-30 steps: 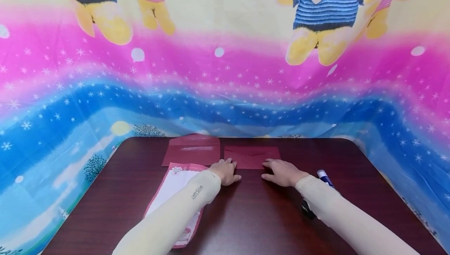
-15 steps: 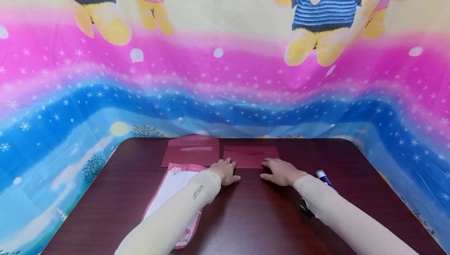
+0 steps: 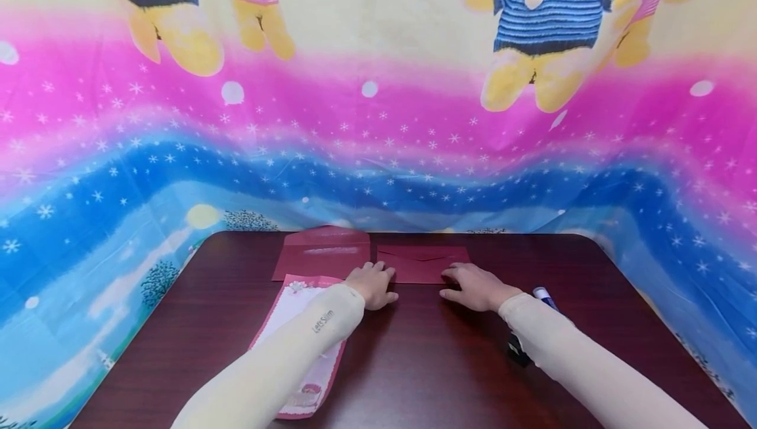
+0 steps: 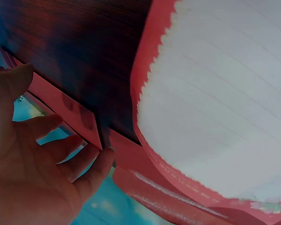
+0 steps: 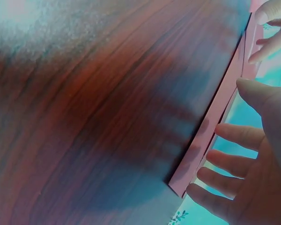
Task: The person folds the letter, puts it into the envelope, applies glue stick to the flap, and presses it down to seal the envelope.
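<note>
Your closed red envelope (image 3: 422,268) lies flat near the tabletop's (image 3: 402,363) far edge. Left grip (image 3: 370,286) and right grip (image 3: 475,288) are both loose, fingers relaxed at its near corners, can't tell if they're touching. Flap-up envelope (image 3: 322,263) just left, lined sheet (image 3: 296,299) partly behind your left sleeve (image 3: 284,363), tube (image 3: 543,295) by the right one.

A dark red-brown wood-grained table (image 3: 414,363) with rounded far corners carries an open-flapped red paper envelope (image 3: 322,263), just beside a closed red paper envelope (image 3: 421,270). Nearer lie a red-bordered white paper sheet (image 3: 294,304), a white-and-blue cylinder (image 3: 544,296) and a partly hidden black object (image 3: 518,351).
</note>
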### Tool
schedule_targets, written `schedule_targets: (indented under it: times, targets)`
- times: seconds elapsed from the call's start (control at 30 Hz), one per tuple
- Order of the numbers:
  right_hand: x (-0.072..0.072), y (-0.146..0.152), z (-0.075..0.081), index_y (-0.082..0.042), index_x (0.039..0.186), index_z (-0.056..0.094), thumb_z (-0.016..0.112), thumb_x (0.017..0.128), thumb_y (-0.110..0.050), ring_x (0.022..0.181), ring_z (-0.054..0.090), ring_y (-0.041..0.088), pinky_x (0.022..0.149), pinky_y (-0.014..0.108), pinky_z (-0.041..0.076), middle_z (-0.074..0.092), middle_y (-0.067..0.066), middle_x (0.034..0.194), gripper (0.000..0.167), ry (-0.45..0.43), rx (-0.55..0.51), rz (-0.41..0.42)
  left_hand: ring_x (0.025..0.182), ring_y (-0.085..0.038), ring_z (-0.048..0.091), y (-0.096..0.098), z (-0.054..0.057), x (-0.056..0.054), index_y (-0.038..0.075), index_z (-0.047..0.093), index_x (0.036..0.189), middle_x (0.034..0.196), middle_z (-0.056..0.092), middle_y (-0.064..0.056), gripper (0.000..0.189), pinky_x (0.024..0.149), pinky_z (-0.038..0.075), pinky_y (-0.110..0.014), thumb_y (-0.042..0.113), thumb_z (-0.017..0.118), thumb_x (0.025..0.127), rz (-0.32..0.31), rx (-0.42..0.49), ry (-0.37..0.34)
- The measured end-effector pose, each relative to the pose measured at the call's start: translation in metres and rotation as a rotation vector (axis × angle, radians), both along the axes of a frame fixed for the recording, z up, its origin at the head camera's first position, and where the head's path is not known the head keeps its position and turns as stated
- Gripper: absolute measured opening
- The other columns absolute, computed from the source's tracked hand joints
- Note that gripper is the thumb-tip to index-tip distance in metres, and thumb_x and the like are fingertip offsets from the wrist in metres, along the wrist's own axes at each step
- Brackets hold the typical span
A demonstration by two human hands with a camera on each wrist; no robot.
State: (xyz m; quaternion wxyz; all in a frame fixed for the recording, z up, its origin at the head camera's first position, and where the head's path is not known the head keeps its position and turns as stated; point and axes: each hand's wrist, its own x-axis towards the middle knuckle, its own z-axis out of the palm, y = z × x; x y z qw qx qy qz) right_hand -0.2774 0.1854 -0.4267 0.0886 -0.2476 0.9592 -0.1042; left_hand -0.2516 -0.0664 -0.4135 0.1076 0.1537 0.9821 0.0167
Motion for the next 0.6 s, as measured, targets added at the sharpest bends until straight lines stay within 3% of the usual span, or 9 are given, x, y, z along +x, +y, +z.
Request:
schedule_targets:
  times: [0.3, 0.6]
  targets:
    - [0.014, -0.008, 0.002, -0.005, 0.135, 0.062, 0.066, 0.097, -0.037, 0.127, 0.060, 0.034, 0.103, 0.054, 0.051, 0.065, 0.014, 0.134, 0.049, 0.127, -0.052, -0.024, 0.136, -0.028, 0.052, -0.010, 0.002, 0.006, 0.013, 0.054, 0.146, 0.149, 0.054, -0.011, 0.060, 0.109, 0.048, -0.045, 0.045, 0.065, 0.096, -0.046, -0.019, 0.128]
    - [0.038, -0.034, 0.009, -0.008, 0.131, 0.066, 0.069, 0.095, -0.037, 0.120, 0.066, 0.028, 0.099, 0.050, 0.054, 0.070, 0.010, 0.127, 0.046, 0.204, -0.080, -0.028, 0.126, -0.030, 0.059, -0.028, 0.002, 0.024, 0.009, 0.060, 0.139, 0.139, 0.062, -0.013, 0.055, 0.103, 0.052, -0.047, 0.039, 0.069, 0.094, -0.082, 0.074, 0.210]
